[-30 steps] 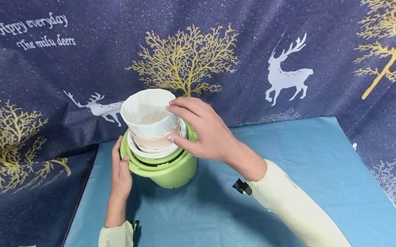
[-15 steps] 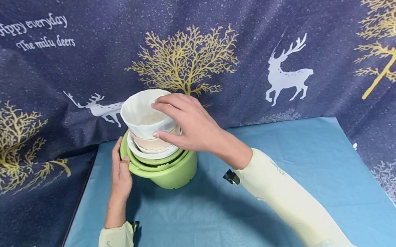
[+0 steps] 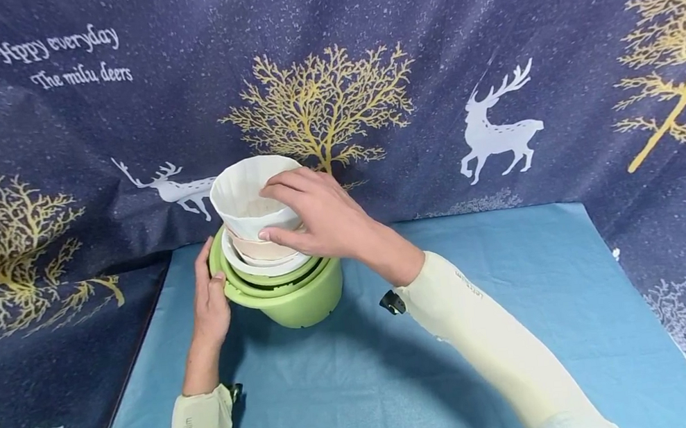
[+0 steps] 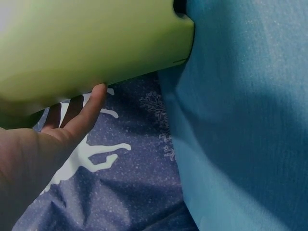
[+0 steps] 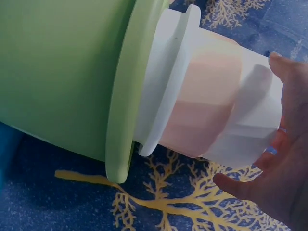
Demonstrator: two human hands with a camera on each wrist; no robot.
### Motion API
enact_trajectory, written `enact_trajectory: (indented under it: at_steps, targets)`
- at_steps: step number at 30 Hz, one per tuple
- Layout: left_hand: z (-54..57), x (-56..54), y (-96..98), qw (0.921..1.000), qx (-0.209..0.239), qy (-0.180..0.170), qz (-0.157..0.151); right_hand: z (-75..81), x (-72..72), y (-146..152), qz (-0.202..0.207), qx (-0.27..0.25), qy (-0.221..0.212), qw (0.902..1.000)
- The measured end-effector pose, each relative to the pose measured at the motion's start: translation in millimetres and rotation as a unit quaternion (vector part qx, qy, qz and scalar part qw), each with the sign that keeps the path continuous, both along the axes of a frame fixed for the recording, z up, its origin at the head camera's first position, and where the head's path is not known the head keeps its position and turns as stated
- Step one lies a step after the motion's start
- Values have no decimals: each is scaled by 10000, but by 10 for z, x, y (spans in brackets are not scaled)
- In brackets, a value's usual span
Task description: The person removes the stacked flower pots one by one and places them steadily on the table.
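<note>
A nested stack of flowerpots stands toward the back left of the table. Its outermost pot is a large green flowerpot point(image 3: 302, 307) with notches at its base. Inside sit another green pot, a white pot with a wide rim point(image 3: 272, 270), a pink pot point(image 3: 262, 250) and, topmost, a faceted white flowerpot point(image 3: 234, 190). My left hand point(image 3: 210, 311) grips the large green pot's rim at its left side, with the fingers along the outer wall. My right hand point(image 3: 327, 215) holds the topmost white pot at its right rim, fingers over the edge and thumb outside.
A blue cloth point(image 3: 457, 341) covers the table. Behind it hangs a dark blue curtain point(image 3: 358, 3) printed with deer and golden trees, close behind the pots. The table's right edge point(image 3: 662, 320) slants toward the front.
My right hand has moved left, its fingers reaching farther over the topmost white pot's rim. The left hand and the stack have stayed put.
</note>
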State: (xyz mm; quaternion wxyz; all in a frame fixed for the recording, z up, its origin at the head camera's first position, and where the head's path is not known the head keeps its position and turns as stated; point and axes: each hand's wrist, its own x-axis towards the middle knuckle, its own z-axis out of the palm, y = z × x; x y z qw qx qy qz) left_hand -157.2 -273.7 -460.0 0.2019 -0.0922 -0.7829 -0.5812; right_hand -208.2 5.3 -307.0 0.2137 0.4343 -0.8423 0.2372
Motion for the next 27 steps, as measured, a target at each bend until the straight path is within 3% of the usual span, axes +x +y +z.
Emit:
enact_trajectory:
  at_steps: [8, 17, 27]
  targets:
    - [4, 0, 2, 10000, 21, -64, -15, -18, -65, -43, 269, 88, 52, 9996]
    - [9, 6, 5, 10000, 46, -29, -24, 14, -65, -46, 8, 615, -176, 9980]
    - [-16, 6, 2, 9999, 18, -170, 0, 11, -71, -22, 230, 684, -91, 9974]
